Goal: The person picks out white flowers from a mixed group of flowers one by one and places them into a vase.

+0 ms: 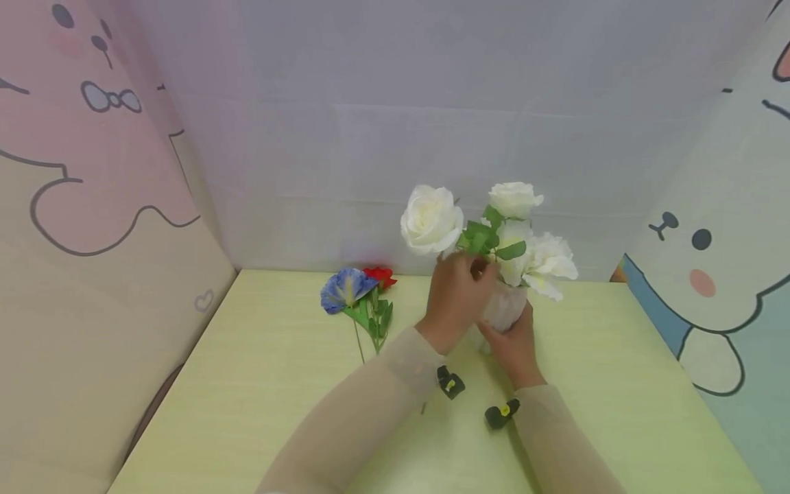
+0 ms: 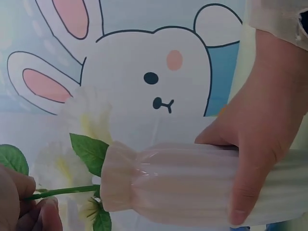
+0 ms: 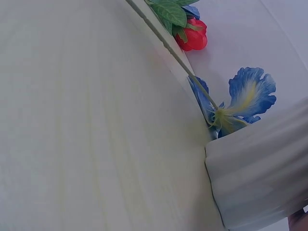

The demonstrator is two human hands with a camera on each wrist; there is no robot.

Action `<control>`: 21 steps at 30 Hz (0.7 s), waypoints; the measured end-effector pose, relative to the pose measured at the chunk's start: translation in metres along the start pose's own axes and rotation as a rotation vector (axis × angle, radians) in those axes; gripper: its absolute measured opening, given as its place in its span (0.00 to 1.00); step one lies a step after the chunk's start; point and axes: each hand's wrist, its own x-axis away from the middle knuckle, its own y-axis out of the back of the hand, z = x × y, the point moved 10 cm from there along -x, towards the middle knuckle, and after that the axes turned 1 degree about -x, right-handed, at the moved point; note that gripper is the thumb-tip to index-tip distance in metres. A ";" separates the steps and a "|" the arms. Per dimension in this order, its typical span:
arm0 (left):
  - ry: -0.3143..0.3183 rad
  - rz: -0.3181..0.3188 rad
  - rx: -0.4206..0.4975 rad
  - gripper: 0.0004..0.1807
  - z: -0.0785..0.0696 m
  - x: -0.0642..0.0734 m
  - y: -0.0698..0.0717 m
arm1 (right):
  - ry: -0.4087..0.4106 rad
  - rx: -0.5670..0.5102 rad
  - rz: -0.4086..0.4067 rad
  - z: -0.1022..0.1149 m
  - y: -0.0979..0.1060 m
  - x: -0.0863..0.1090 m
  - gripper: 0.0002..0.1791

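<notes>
My left hand (image 1: 459,295) pinches a green stem (image 2: 72,190) between thumb and fingers, at the mouth of a pale, ribbed vase (image 2: 185,178). A white rose (image 1: 431,219) stands just above that hand in the head view. Around the lower body of the vase, my right hand (image 2: 262,120) is wrapped, thumb on the near side. Other white flowers (image 1: 549,261) and green leaves (image 1: 480,237) spread from the vase's top. In the right wrist view only the vase's base (image 3: 260,178) and a sliver of hand at the lower right edge show.
Left of the vase, a blue flower (image 1: 345,291) and a red flower (image 1: 380,276) with long stems lie on the light wooden table (image 1: 278,384). A pale cloth backdrop (image 1: 345,137) rises behind, with cartoon-printed panels (image 1: 697,288) at the sides.
</notes>
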 end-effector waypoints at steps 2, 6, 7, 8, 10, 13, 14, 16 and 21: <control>0.003 -0.029 0.036 0.13 -0.001 -0.001 0.007 | -0.002 -0.006 -0.006 -0.007 0.000 -0.002 0.52; -0.044 -0.085 0.077 0.11 -0.006 -0.002 0.015 | 0.025 -0.017 -0.024 -0.007 0.001 -0.002 0.52; -0.052 -0.090 0.096 0.10 -0.007 -0.002 0.016 | 0.028 -0.018 -0.027 -0.006 0.001 -0.002 0.51; -0.053 -0.093 0.111 0.10 -0.007 -0.002 0.015 | 0.031 -0.021 -0.029 -0.005 0.001 -0.002 0.51; -0.041 -0.098 0.122 0.09 -0.006 -0.002 0.014 | 0.033 -0.026 -0.030 -0.004 0.001 -0.001 0.51; -0.032 -0.100 0.101 0.09 -0.007 -0.002 0.010 | 0.047 -0.037 -0.021 -0.001 0.000 -0.001 0.50; -0.030 -0.100 0.080 0.09 -0.007 -0.002 0.008 | 0.053 -0.031 -0.016 0.006 0.000 0.001 0.50; -0.026 -0.089 0.074 0.09 -0.008 -0.001 0.005 | 0.051 -0.020 -0.005 0.018 0.000 0.005 0.49; 0.004 -0.042 0.161 0.07 -0.008 0.003 -0.005 | 0.063 0.008 -0.003 0.044 0.001 0.013 0.47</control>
